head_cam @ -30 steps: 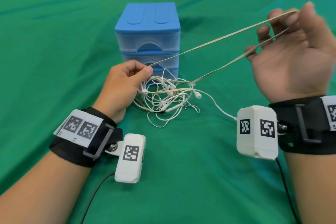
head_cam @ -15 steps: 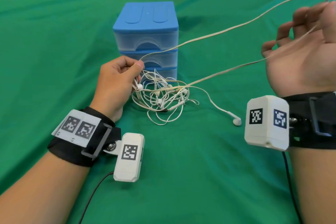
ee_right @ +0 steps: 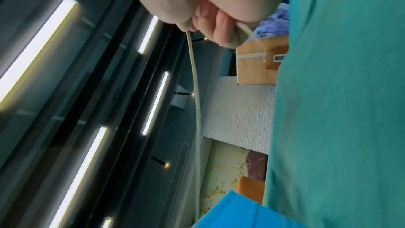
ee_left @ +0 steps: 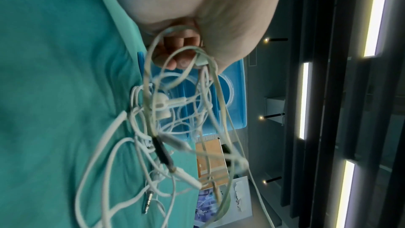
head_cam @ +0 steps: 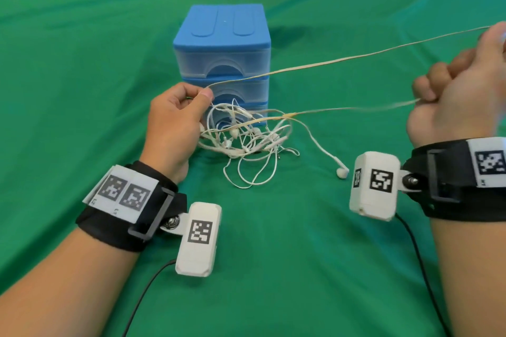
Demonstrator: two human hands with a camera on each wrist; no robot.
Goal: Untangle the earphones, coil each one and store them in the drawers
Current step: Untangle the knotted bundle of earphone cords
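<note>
Untangling step: beige cord [head_cam: 342, 61] is pinched by the left hand [head_cam: 175, 120] at the tangle [head_cam: 246, 139] before the drawers [head_cam: 221, 44] and gripped by the closed right hand [head_cam: 460, 96]; next, probably, its loop must be worked free.

Green cloth [head_cam: 82, 90] over the whole table; blue top and blue frame on the drawer unit [head_cam: 222, 27], with clear, frosted-looking drawer fronts. White for the tangled earphones [head_cam: 246, 142] and the loose earbud [head_cam: 341, 172], pale beige for the stretched cable [head_cam: 356, 59]. Black wrist straps [head_cam: 115, 230] with black-and-white square-patterned markers, the same pattern on the white camera housings [head_cam: 198, 238].
</note>
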